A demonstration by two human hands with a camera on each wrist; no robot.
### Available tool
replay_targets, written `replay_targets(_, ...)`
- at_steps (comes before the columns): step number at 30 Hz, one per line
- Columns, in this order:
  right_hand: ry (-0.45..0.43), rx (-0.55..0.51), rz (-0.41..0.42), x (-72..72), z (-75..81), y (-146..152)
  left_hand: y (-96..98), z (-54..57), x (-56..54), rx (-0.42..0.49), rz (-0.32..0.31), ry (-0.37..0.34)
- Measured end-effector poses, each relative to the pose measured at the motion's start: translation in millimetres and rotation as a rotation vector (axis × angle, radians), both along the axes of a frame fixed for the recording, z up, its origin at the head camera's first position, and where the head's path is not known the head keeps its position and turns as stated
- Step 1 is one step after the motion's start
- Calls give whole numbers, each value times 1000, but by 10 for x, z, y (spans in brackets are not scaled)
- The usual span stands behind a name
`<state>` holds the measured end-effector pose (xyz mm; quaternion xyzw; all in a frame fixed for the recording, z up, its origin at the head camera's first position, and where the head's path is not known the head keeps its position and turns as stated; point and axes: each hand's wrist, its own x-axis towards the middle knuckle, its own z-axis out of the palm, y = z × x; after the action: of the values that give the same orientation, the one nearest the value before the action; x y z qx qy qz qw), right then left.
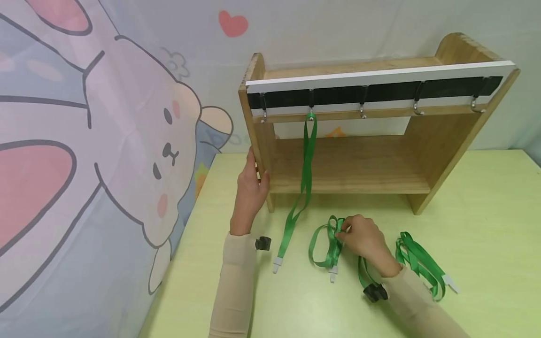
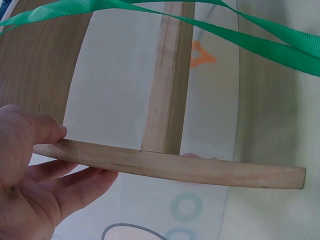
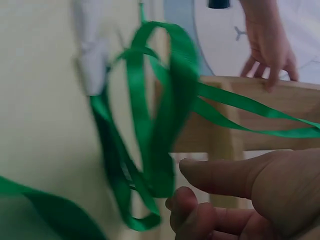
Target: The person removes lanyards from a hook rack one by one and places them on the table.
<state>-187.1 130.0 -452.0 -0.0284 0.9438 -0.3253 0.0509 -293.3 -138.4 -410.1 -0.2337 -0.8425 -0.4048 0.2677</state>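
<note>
My left hand (image 1: 250, 190) grips the left side panel of a wooden shelf (image 1: 351, 164), thumb on one face and fingers on the other. One green lanyard (image 1: 307, 159) hangs from the second hook (image 1: 311, 115), its white clip low in front of the shelf. My right hand (image 1: 365, 239) pinches a folded green lanyard (image 3: 182, 75) near its looped end, with thumb and index fingertips at the ribbon. That lanyard's white clip (image 1: 333, 273) points toward me. Another green lanyard (image 1: 362, 272) is partly hidden under my right wrist.
Another folded lanyard (image 1: 422, 260) lies right of my right forearm on the pale yellow table (image 1: 498, 225). Several metal hooks line a black strip (image 1: 389, 91) across the shelf's white front rail. A cartoon-printed cloth (image 1: 127, 141) hangs behind and to the left.
</note>
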Motion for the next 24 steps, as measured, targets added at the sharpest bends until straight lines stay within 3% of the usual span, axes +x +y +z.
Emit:
replay_targets(3, 19, -27, 1, -2, 116, 32, -4, 3, 5, 0, 5, -2)
replay_targets(13, 325, -183, 49, -6, 566, 50, 23, 17, 4, 2, 11, 1)
replay_targets(20, 515, -268, 43, -141, 958, -115, 3, 16, -11, 0, 9, 1)
replay_targets(24, 551, -305, 26, -214, 1098, -194, -1, -12, -13, -3, 4, 5)
